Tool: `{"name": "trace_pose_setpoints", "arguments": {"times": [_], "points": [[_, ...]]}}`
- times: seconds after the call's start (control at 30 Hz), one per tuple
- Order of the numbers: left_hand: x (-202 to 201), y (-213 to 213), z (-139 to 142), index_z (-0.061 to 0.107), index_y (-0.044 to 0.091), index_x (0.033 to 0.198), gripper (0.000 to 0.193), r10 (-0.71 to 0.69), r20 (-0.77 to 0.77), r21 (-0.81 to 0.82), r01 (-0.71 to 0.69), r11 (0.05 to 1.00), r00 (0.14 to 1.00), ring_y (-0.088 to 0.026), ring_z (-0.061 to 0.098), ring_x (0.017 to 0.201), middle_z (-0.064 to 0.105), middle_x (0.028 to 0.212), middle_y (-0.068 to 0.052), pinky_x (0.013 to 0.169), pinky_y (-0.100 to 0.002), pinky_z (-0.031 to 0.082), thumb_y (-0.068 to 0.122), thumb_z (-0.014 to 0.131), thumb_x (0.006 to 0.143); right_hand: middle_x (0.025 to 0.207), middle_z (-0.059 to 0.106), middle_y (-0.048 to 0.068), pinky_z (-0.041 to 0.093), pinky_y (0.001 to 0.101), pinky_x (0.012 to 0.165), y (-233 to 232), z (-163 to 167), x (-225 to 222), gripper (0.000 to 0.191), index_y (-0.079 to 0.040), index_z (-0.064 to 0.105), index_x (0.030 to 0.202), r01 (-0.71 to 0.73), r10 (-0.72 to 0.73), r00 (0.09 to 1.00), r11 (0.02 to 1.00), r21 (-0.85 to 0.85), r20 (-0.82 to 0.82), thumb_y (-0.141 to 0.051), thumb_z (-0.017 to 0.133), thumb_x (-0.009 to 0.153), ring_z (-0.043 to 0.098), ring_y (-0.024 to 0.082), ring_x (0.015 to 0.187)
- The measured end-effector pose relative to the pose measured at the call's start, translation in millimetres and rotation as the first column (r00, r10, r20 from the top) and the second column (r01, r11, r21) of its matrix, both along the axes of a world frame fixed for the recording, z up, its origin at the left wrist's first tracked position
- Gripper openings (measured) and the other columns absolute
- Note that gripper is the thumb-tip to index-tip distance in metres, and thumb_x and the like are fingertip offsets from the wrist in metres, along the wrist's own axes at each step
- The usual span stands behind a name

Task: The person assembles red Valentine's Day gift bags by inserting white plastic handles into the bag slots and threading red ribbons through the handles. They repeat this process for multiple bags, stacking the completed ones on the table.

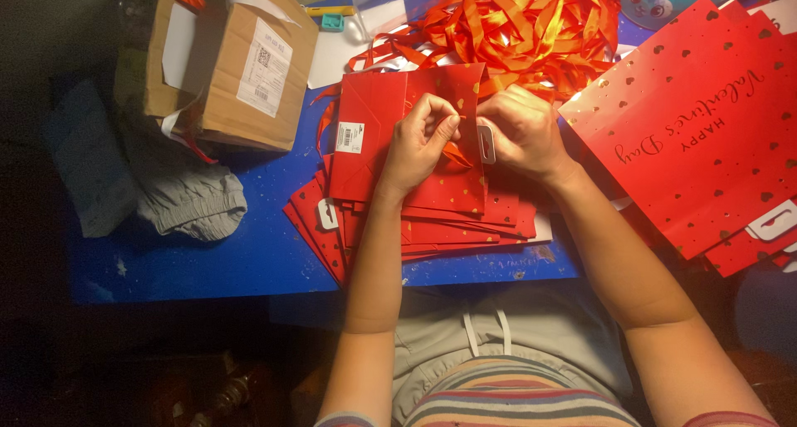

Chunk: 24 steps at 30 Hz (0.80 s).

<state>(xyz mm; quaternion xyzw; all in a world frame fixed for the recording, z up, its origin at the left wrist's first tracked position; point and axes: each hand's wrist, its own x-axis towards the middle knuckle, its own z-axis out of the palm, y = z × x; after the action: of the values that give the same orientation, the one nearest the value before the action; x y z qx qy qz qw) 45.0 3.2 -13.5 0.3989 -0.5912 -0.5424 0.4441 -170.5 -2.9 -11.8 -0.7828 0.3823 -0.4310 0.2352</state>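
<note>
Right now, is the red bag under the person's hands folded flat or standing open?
Folded flat. The red gift bag lies creased on a stack of flat red bags, with the left hand and right hand pinching orange ribbon.

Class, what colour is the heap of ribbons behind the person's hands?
Orange; the ribbon heap shows best in the head view.

The flat paper bags are red with small gold hearts, the ribbon heap shiny orange-red, the desk bright blue, the cardboard box brown with white labels, the crumpled cloth grey, and the shirt multicoloured stripes.
</note>
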Motion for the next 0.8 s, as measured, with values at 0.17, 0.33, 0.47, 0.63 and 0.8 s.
{"name": "trace_pose_setpoints", "arguments": {"times": [0.17, 0.33, 0.47, 0.63, 0.8], "points": [[-1.0, 1.8, 4.2, 0.056, 0.004, 0.105, 0.013, 0.029, 0.009, -0.024, -0.029, 0.999, 1.0, -0.007, 0.064, 0.083, 0.065, 0.09, -0.001, 0.077, -0.025, 0.055, 0.015, 0.062, 0.107, 0.097, 0.071, 0.003, 0.051, 0.0268, 0.081, -4.0, -7.0, 1.2, 0.014, 0.0, 0.071, 0.108, -0.128, -0.009, 0.957, 0.884, 0.45, 0.289, -0.01, 0.068, 0.098, 0.063, 0.009, 0.087], [-0.8, -0.2, 5.6, 0.056, 0.004, 0.104, 0.013, 0.069, 0.042, -0.025, -0.068, 0.997, 0.997, -0.007, 0.065, 0.08, 0.066, 0.086, -0.001, 0.074, -0.025, 0.055, 0.016, 0.063, 0.106, 0.095, 0.071, 0.0, 0.053, 0.0259, 0.082, -15.8, -12.1, -16.0, 0.011, -0.001, 0.069, 0.103, -0.335, 0.052, 0.905, 0.696, 0.635, 0.421, -0.012, 0.066, 0.1, 0.064, 0.006, 0.089], [-1.6, -0.1, 4.3, 0.057, 0.004, 0.104, 0.012, 0.05, 0.057, -0.027, -0.048, 0.998, 0.997, -0.008, 0.066, 0.084, 0.066, 0.09, -0.002, 0.078, -0.026, 0.056, 0.014, 0.063, 0.106, 0.102, 0.069, -0.001, 0.052, 0.0253, 0.088, -14.3, -17.2, -10.7, 0.014, 0.001, 0.068, 0.109, -0.317, 0.06, 0.906, 0.754, 0.575, 0.419, -0.009, 0.067, 0.099, 0.062, 0.005, 0.097], [0.9, -1.2, 2.3, 0.055, 0.005, 0.107, 0.01, -0.043, 0.04, 0.061, 0.04, 0.997, 0.998, -0.01, 0.07, 0.09, 0.07, 0.092, -0.003, 0.083, -0.027, 0.058, 0.014, 0.058, 0.107, 0.096, 0.073, 0.005, 0.053, 0.0281, 0.078, -13.1, -19.6, -6.6, 0.016, 0.002, 0.072, 0.108, -0.091, -0.01, 0.976, 0.888, 0.451, 0.216, -0.009, 0.071, 0.097, 0.065, 0.008, 0.087], [9.1, -0.2, 5.1, 0.055, 0.005, 0.106, 0.01, -0.174, 0.083, 0.105, 0.165, 0.981, 0.981, -0.012, 0.072, 0.097, 0.072, 0.097, -0.004, 0.088, -0.029, 0.058, 0.014, 0.058, 0.107, 0.095, 0.073, 0.008, 0.053, 0.0294, 0.078, -13.7, -15.4, -6.8, 0.016, 0.003, 0.073, 0.107, -0.023, -0.015, 0.994, 0.935, 0.353, 0.106, -0.007, 0.073, 0.095, 0.067, 0.011, 0.086]]}}
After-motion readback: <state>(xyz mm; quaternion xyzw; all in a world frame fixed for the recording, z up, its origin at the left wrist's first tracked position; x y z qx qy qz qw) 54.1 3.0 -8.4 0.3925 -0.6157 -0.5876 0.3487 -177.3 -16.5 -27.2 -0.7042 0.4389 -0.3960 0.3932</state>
